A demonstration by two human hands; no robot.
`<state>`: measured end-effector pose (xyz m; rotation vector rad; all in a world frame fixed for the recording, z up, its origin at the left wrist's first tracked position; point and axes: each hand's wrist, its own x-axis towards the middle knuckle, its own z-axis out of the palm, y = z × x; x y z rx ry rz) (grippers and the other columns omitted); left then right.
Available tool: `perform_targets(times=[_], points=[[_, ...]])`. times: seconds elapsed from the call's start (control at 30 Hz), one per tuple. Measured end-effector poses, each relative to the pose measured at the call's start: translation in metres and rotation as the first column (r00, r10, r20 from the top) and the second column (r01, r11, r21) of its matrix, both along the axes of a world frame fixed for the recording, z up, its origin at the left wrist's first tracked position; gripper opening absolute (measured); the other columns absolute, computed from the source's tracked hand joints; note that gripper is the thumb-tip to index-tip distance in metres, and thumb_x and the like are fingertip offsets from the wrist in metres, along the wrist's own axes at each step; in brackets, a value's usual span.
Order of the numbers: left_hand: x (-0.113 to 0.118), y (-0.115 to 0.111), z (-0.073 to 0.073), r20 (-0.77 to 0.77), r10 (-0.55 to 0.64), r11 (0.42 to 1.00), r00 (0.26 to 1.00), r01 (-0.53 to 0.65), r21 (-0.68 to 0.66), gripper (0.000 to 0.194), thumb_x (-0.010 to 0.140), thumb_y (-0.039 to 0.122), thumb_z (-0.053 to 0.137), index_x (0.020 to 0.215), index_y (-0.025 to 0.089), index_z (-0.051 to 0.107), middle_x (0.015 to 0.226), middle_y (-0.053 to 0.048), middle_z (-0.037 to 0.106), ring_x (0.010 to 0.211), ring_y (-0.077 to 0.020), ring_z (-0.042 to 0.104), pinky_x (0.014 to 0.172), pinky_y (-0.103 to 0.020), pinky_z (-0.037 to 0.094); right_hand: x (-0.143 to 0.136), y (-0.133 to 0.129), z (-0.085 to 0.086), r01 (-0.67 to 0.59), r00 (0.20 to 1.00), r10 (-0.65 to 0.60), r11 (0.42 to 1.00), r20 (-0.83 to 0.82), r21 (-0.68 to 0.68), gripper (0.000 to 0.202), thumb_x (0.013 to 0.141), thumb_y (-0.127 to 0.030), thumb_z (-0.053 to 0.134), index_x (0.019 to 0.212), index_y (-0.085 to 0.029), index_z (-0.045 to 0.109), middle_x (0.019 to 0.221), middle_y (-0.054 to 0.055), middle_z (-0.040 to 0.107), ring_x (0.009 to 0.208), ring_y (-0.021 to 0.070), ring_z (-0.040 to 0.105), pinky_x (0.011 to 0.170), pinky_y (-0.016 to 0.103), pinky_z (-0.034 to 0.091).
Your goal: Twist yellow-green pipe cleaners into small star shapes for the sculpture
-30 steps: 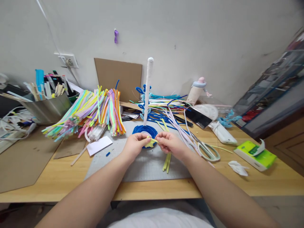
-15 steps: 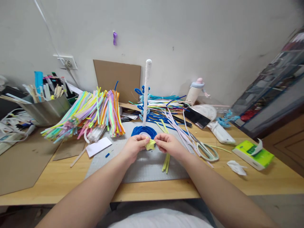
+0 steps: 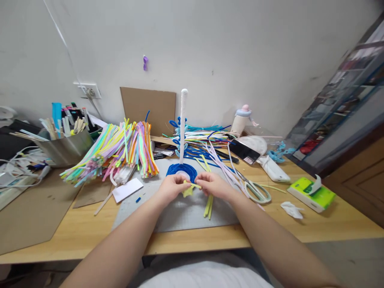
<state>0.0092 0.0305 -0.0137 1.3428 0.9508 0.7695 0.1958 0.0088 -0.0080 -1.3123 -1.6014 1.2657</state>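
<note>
Head view: left hand (image 3: 171,188) and right hand (image 3: 213,185) meet over the grey cutting mat (image 3: 180,210), fingertips pinched shut on one yellow pipe cleaner (image 3: 190,188). The piece is partly coiled; the curled lump hangs under the left fingertips, and a short straight length runs across to the right fingertips. It is held just above the mat, just in front of the blue coiled base (image 3: 181,171). A white wrapped stem (image 3: 182,124) rises upright from that base. More yellow pipe cleaner lengths (image 3: 208,205) lie flat on the mat under the right hand. Scissors (image 3: 255,191) lie near the right wrist, on the tabletop (image 3: 330,224). Left of the mat: a white card (image 3: 127,189), then a big fanned pile of mixed-colour pipe cleaners (image 3: 117,148). Far left, a metal tub (image 3: 67,149) holds tools. Right side: phone (image 3: 243,151), green tissue pack (image 3: 312,194), crumpled tissue (image 3: 289,209).
</note>
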Motion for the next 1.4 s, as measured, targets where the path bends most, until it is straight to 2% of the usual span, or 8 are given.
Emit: perform_targets(times=[0.13,0.27,0.33,0.7,0.83,1.07,1.27,1.4], points=[[-0.005,-0.002,0.006,-0.067,-0.099,0.991,0.993,0.092,-0.094,0.031,0.056,0.035,0.075,0.074,0.011,0.066,0.064,-0.005,0.064,0.054,-0.0125,0.056,0.050,-0.022,0.036,0.025,-0.013,0.011,-0.084,0.935,-0.035,0.945,0.352,0.316,0.011,0.077,-0.026,0.057,0.083,-0.019,0.063,0.075,0.002,0.061,0.065,0.0143,0.054,0.060,0.027,0.042],[-0.006,-0.003,0.011,-0.039,-0.110,0.987,0.993,0.104,-0.120,0.029,0.053,0.032,0.077,0.071,0.012,0.065,0.061,-0.003,0.062,0.051,-0.0106,0.053,0.049,-0.021,0.035,0.034,-0.040,0.007,-0.479,0.786,0.306,0.850,0.537,0.218,0.013,0.074,-0.023,0.064,0.086,-0.020,0.064,0.088,0.004,0.061,0.083,0.0178,0.055,0.075,0.029,0.042],[-0.007,-0.003,0.012,-0.002,-0.093,0.988,0.996,0.092,-0.126,0.029,0.053,0.030,0.077,0.072,0.012,0.065,0.060,-0.002,0.061,0.050,-0.0101,0.052,0.049,-0.021,0.035,0.031,-0.050,0.001,-0.509,0.770,0.316,0.828,0.555,0.235,0.009,0.074,-0.022,0.065,0.083,-0.020,0.065,0.094,0.004,0.059,0.090,0.0181,0.054,0.079,0.029,0.041],[-0.011,0.001,0.011,0.136,-0.046,0.979,0.990,0.072,-0.190,0.030,0.052,0.025,0.078,0.077,0.013,0.066,0.068,-0.004,0.064,0.056,-0.0123,0.057,0.054,-0.022,0.038,0.027,-0.050,-0.004,-0.435,0.812,0.236,0.855,0.534,0.283,0.012,0.078,-0.023,0.063,0.089,-0.019,0.063,0.092,0.005,0.061,0.090,0.0184,0.053,0.081,0.030,0.040],[-0.012,0.002,0.011,0.148,-0.045,0.980,0.988,0.072,-0.183,0.028,0.054,0.024,0.076,0.079,0.014,0.066,0.068,-0.003,0.064,0.056,-0.0117,0.056,0.053,-0.022,0.038,0.021,-0.053,-0.007,-0.428,0.828,0.236,0.852,0.508,0.302,0.007,0.078,-0.025,0.064,0.074,-0.019,0.064,0.089,0.004,0.060,0.090,0.0186,0.054,0.085,0.032,0.038],[-0.012,0.000,0.012,0.197,-0.066,0.978,0.978,0.102,-0.182,0.024,0.054,0.022,0.077,0.072,0.014,0.063,0.064,-0.001,0.062,0.053,-0.0108,0.054,0.052,-0.022,0.038,0.023,-0.047,0.003,-0.111,0.992,0.086,0.949,0.097,0.297,0.014,0.082,-0.031,0.056,0.080,-0.019,0.060,0.087,0.004,0.064,0.087,0.0194,0.057,0.083,0.033,0.041],[-0.008,-0.003,0.007,0.279,0.022,0.977,0.960,0.039,-0.210,0.025,0.057,0.024,0.077,0.071,0.015,0.058,0.063,0.001,0.059,0.052,-0.0098,0.054,0.049,-0.020,0.039,0.011,-0.023,0.025,0.130,0.988,-0.086,0.911,-0.128,0.392,0.012,0.081,-0.032,0.056,0.081,-0.020,0.054,0.073,0.000,0.057,0.069,0.0143,0.053,0.067,0.028,0.042],[-0.007,-0.001,0.006,0.367,0.116,0.955,0.923,-0.002,-0.295,0.028,0.060,0.023,0.077,0.083,0.014,0.062,0.075,-0.003,0.065,0.059,-0.0116,0.060,0.055,-0.023,0.046,-0.009,0.001,0.028,0.140,0.985,-0.083,0.899,-0.151,0.414,0.012,0.079,-0.031,0.057,0.083,-0.020,0.056,0.077,0.001,0.059,0.073,0.0153,0.055,0.070,0.029,0.044]])
